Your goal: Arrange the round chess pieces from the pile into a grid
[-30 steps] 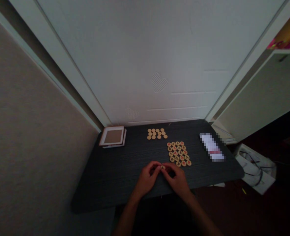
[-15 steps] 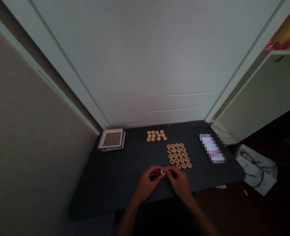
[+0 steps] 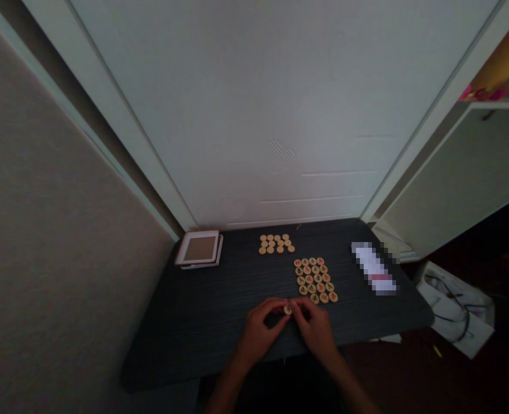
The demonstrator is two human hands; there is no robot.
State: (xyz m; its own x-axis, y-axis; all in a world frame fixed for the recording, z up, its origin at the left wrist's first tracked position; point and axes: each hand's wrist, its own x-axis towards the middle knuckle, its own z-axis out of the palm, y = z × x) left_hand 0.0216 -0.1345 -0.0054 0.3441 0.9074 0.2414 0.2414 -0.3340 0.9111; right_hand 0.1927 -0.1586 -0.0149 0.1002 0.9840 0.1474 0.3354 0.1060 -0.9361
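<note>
Near the table's front edge, my left hand [image 3: 259, 329] and my right hand [image 3: 313, 323] meet, both pinching one round Chinese chess piece [image 3: 287, 310] between their fingertips. A dark character shows on its face. Just beyond my right hand lies a block of face-up Chinese chess pieces [image 3: 309, 279] in rows, marked in red and black. Farther back, several blank-side-up pieces [image 3: 270, 244] form a smaller group of rows. Fingers hide part of the held piece.
On the dark table [image 3: 202, 310], a shallow box [image 3: 199, 249] sits at the back left. A pixelated white item [image 3: 374, 268] lies at the right. The white panel [image 3: 245, 115] rises behind the table. A white box with cables [image 3: 456, 310] stands beyond the right edge.
The view has tilted up slightly, so everything sits a little lower. My hands still hold the same piece, its face turned slightly; the rows on the table look unchanged.
</note>
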